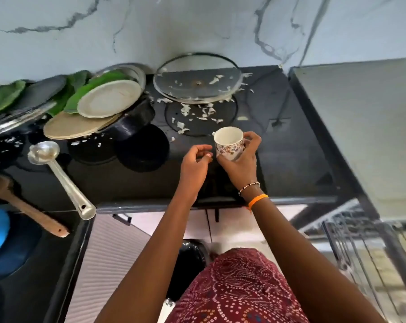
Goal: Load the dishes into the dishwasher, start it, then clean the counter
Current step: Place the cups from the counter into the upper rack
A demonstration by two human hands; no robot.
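Cup, floral china, held just above dark surface, centre-right. Right hand fingers wrapped round wall and handle side. Left hand beside it, loosely curled, empty. Judged light, rigid, glazed-slick, chip-prone; grip body, not rim.

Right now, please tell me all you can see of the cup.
The cup is white, looks ceramic, with a flower print round its side and a thin rim line. It looks empty, mouth up, tilted slightly, held above the black counter. The right hand grips it; the left hand is beside it.
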